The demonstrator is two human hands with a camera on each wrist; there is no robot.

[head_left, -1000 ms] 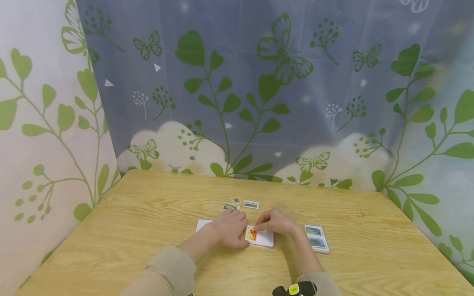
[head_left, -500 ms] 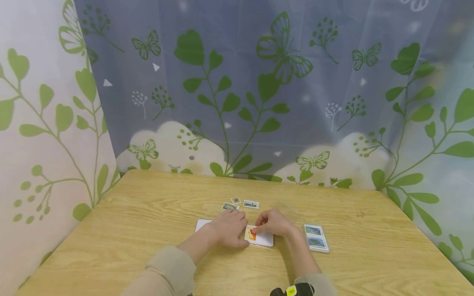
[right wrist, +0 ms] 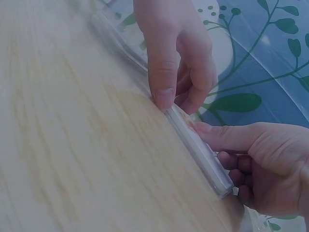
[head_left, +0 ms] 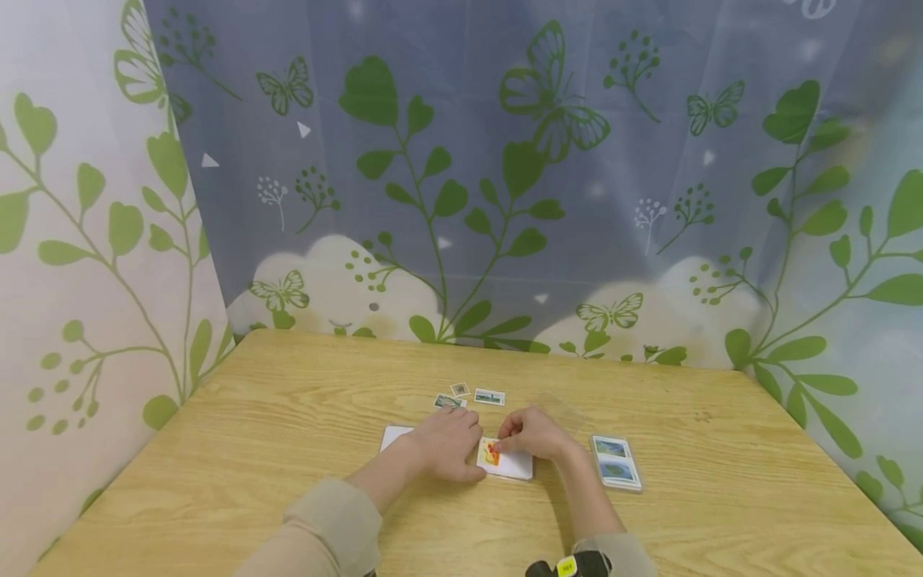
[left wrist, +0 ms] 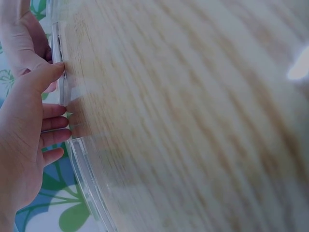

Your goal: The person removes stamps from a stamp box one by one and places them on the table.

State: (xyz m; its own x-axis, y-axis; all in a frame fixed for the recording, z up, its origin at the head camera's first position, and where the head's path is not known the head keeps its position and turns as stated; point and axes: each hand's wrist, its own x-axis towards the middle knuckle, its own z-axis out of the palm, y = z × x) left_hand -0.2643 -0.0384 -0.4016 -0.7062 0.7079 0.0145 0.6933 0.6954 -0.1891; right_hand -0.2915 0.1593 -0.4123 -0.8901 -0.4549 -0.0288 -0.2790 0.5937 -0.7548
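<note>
The left grip (head_left: 445, 445) is resting, grasping nothing, at the white card's (head_left: 513, 465) left side. The right grip (head_left: 537, 433) is pinching the red-and-yellow stamp (head_left: 488, 453), which is lying on the card near its left end. Small pictures (head_left: 489, 397) are lying just beyond. Right of the landscape card (head_left: 616, 463), wood is stretching to the bench's (head_left: 735, 465) edge.

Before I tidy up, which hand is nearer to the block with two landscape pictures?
The right hand. It is apart from the picture block, to its left in the head view. The left hand is farther left, past the right.
</note>
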